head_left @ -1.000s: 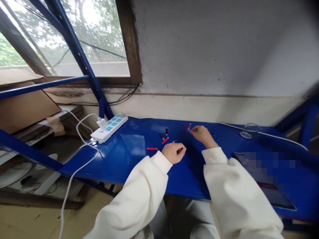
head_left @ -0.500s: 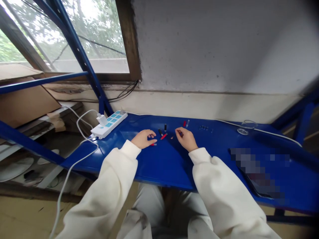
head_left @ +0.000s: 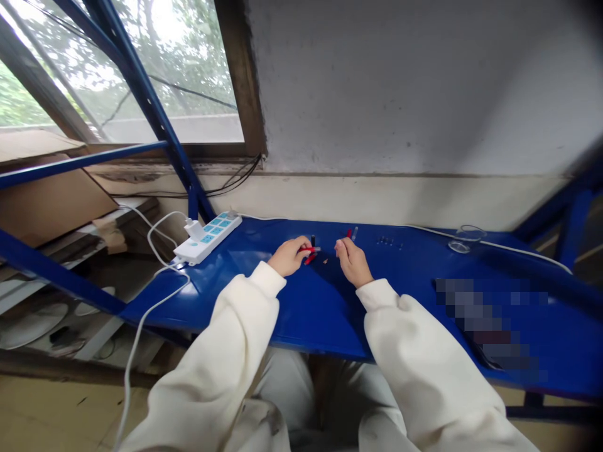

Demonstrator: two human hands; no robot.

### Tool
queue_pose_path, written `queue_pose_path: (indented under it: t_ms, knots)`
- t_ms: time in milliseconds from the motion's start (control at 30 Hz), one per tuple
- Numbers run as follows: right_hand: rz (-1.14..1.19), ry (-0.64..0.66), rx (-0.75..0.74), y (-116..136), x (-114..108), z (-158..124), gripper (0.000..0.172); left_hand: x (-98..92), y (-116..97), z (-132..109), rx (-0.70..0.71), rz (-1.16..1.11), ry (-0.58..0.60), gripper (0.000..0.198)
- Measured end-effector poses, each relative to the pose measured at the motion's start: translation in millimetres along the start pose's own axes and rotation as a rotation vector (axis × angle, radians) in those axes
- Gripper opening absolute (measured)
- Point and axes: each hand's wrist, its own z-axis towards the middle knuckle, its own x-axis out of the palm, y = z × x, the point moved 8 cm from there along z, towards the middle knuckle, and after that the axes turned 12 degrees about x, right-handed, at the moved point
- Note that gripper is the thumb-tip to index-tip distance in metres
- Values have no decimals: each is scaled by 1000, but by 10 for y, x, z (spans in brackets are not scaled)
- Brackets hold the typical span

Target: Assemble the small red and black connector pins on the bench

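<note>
My left hand [head_left: 289,256] pinches a small red tube with a clear end [head_left: 309,249], which points toward my right hand. Below that tube, another small red piece [head_left: 310,258] lies on the blue table [head_left: 311,314]. A small black cylinder [head_left: 313,240] stands just behind my left fingertips. My right hand [head_left: 352,259] is closed in a pinch, and whatever its fingers hold is too small to make out. Between the hands lies a tiny copper-coloured part [head_left: 325,261]. Past my right hand are a red piece [head_left: 349,233] and a clear tube [head_left: 355,233].
Several tiny clear parts [head_left: 389,242] lie at the back right. A coiled clear item [head_left: 459,247] sits near a white cable along the wall. At the left stands a white power strip [head_left: 207,240] with a hanging cord. A pixelated dark object [head_left: 485,326] lies at right.
My left hand has picked up the red tube with the clear end from the table and moved right with it. My right hand has barely shifted.
</note>
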Motion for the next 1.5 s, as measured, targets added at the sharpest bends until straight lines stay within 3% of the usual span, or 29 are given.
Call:
queue_pose_path:
  t_ms: [167, 367, 567, 933, 1200, 1500]
  knots:
    - [41, -15, -8, 21, -42, -14, 35, 181, -163, 264, 3, -243, -183, 14]
    - [28, -47, -8, 29, -40, -13, 34, 386, 1, 151, -96, -597, -343, 26]
    - [49, -56, -23, 62, -48, -36, 35, 439, 51, 81, -144, -812, -355, 35]
    - [73, -40, -37, 94, -39, -50, 35, 465, 153, 22, -293, -784, -434, 37]
    - [186, 82, -63, 123, 75, -44, 25, 295, 254, -68, -316, -700, -642, 39]
    - [-34, 138, -163, 100, 159, -32, 16, 152, 289, -154, -331, -640, -811, 36]
